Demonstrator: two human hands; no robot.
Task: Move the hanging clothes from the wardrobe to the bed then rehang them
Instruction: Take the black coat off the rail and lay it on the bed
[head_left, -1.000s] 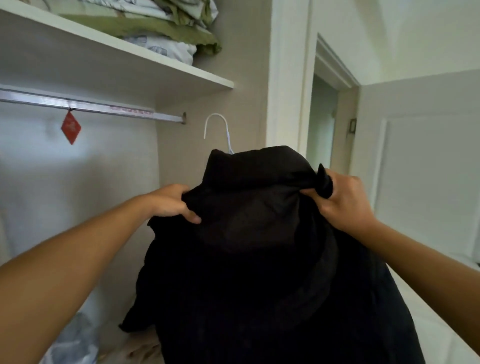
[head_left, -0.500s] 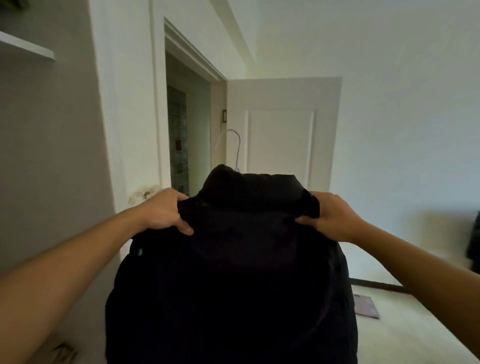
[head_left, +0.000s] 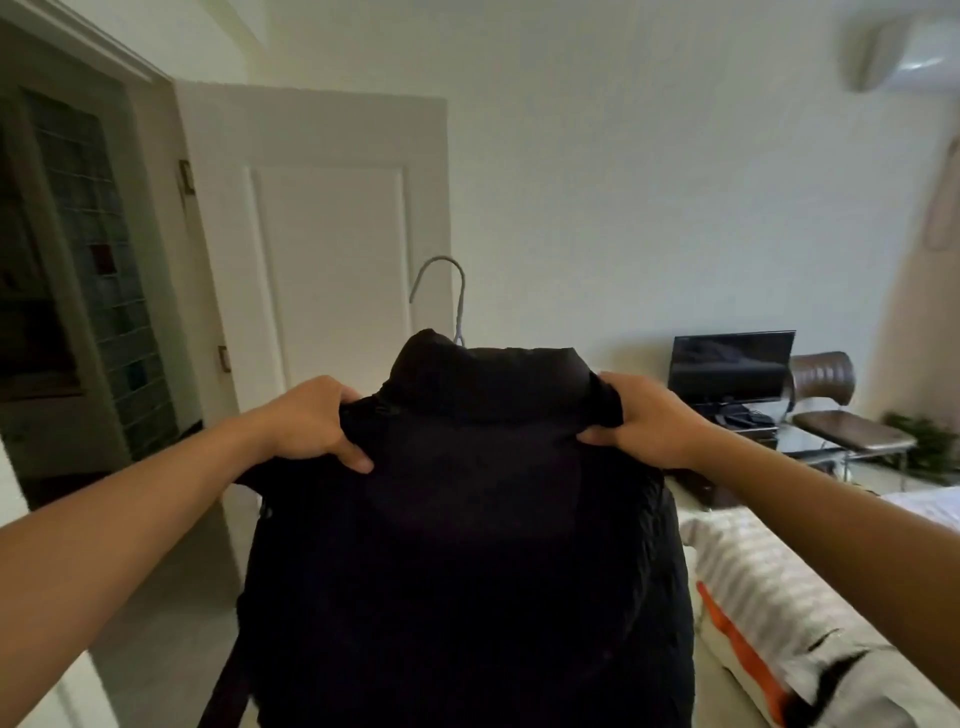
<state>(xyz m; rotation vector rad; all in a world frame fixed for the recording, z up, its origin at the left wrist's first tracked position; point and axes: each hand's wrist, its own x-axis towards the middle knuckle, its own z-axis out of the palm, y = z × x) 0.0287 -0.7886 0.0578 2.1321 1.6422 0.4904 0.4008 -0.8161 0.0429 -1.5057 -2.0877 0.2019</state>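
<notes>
Black fabric fills the middle of the head view: a jacket (head_left: 467, 545) on a hanger (head_left: 451, 291), held up in the air between both arms. Only the hanger's pale hook shows, rising above the collar against the white door (head_left: 332, 249) behind it.

The left hand (head_left: 311, 423) grips the jacket's left shoulder, fingers curled over the top of the cloth and the thumb pressed against the near side. The right hand (head_left: 644, 421) grips the right shoulder the same way, fingers wrapped into a bunch of fabric, thumb pinching from the near side. The jacket hangs down from these two grips and its lower part runs out of view at the bottom edge.

To the near right lies the bed (head_left: 769, 597), with striped bedding and a pale garment with an orange stripe on it; the jacket is beside it, not on it. Farther right a monitor (head_left: 730, 366) stands on a low table, with a brown chair (head_left: 831, 410) just beside it. An air conditioner (head_left: 904, 49) sits high on the far right wall. At far left a dark doorway (head_left: 67, 270) opens beside the white door.
</notes>
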